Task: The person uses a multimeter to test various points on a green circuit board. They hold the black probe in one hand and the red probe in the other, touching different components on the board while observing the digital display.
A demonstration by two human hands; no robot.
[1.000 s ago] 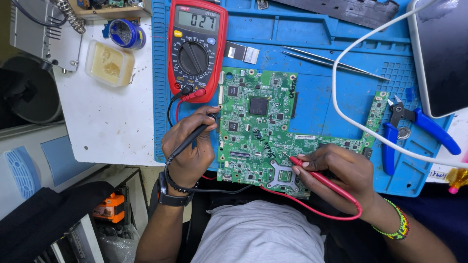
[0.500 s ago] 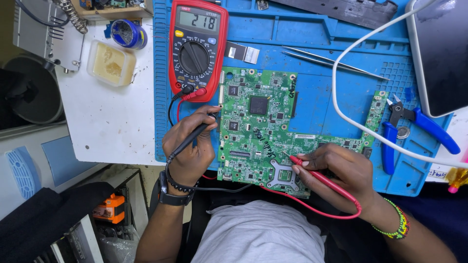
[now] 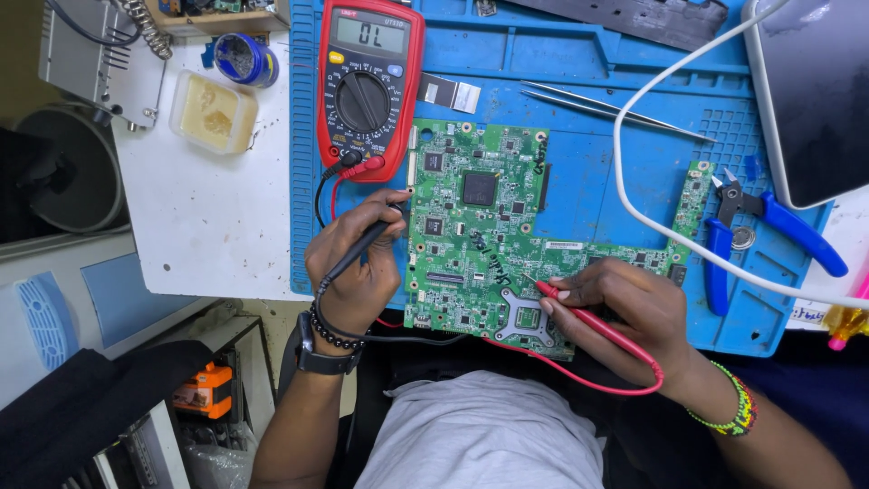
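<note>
We see the left hand [image 3: 356,263] closed around a black probe [image 3: 362,249] whose tip meets the left edge of the green circuit board [image 3: 507,226], which lies flat on the blue work mat [image 3: 597,81]. The right hand [image 3: 625,312] pinches a red probe [image 3: 579,312], its tip touching the board beside the square metal bracket [image 3: 523,319]; a red multimeter [image 3: 369,81] sits just above the board, with tweezers [image 3: 606,107] and blue cutters [image 3: 769,231] lying nearby

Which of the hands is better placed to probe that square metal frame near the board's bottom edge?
Right hand: its red probe tip lies beside the square frame, while the left hand holds the black probe at the circuit board's far edge.
</note>
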